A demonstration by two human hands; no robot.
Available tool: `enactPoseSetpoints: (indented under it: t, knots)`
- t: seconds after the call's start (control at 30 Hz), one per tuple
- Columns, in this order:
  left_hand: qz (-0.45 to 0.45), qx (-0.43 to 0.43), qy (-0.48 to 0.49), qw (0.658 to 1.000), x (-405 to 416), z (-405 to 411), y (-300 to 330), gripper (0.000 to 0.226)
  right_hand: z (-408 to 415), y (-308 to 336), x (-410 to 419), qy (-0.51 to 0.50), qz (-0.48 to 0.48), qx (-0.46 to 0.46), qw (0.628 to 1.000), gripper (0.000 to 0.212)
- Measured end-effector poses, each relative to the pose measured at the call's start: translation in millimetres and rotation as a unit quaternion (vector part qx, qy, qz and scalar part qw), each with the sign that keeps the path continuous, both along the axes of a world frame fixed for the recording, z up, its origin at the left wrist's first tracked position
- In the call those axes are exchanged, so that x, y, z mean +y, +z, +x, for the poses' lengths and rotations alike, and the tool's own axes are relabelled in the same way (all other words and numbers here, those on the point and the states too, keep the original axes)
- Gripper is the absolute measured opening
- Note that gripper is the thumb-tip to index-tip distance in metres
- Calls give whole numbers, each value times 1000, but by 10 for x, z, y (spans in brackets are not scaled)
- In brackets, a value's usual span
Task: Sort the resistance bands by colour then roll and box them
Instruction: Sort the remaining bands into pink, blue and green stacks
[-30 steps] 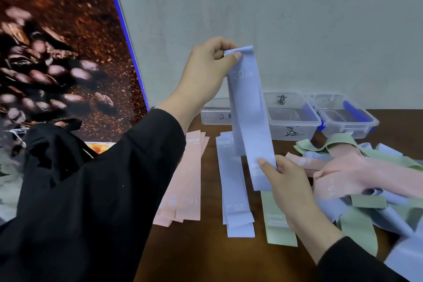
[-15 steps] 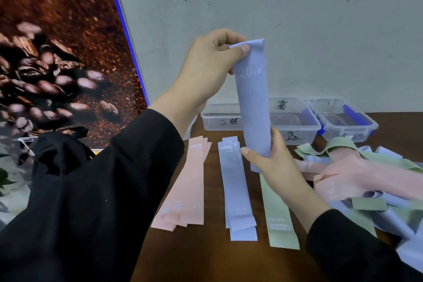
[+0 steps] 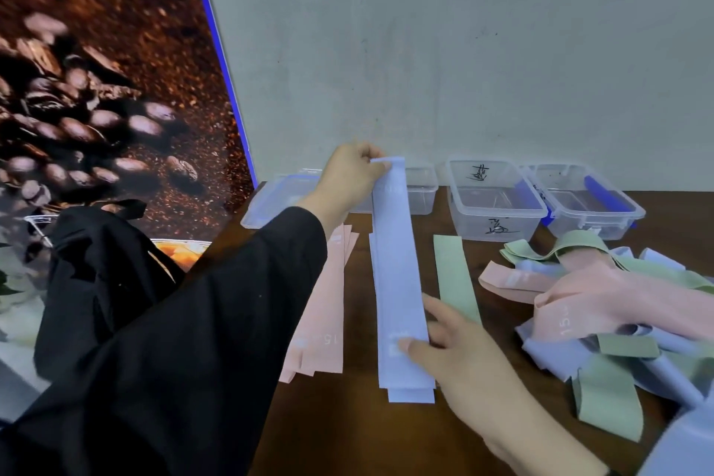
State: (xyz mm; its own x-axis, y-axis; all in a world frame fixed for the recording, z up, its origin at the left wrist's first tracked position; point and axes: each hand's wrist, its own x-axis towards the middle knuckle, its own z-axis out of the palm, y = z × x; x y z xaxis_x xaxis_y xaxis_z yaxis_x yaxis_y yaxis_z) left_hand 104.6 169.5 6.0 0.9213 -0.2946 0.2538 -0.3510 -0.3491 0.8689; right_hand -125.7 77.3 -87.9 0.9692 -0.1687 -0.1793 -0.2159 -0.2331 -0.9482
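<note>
The left hand (image 3: pixel 353 176), pinching the blue band (image 3: pixel 396 263) that was upright a moment ago, is lowering it onto the blue stack (image 3: pixel 411 394) while the right hand (image 3: pixel 452 350) is gripping its near end, extending the sort

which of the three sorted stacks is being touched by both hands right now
The blue stack, the middle one. The left hand pinches its far end and the right hand holds its near end. The pink stack and the single green band lie untouched.
</note>
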Motion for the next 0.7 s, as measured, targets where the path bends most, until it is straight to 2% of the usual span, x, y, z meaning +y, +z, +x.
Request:
enactPoseSetpoints:
  t: [0.1,0.17,0.23,0.33,0.4,0.47,0.57,0.7]
  knots:
    - [29,35,-2,999,-80,147,-346,8,6,-28,-10,27,-118,34,992,75]
    - [45,50,-10,998,-131,203,-509,11,41,-31,-27,29,-132,47,990,76]
    - [59,63,-11,996,-179,261,-647,10,73,-10,-12,32,-192,69,978,74]
    - [113,59,-15,992,-228,300,-802,9,57,-36,-16,52,-380,50,922,69]
    - [171,46,-14,984,-244,318,-920,22,26,-73,-24,66,-450,23,890,67]
    - [213,13,-2,977,-243,310,-1021,37,5,-99,-42,68,-481,-6,874,64]
    - [241,-79,16,967,-259,199,-1052,25,33,-176,-68,73,-498,-65,862,51]
    - [361,-125,-84,920,-256,-55,-1118,19,68,-308,-59,63,-485,-101,866,38]
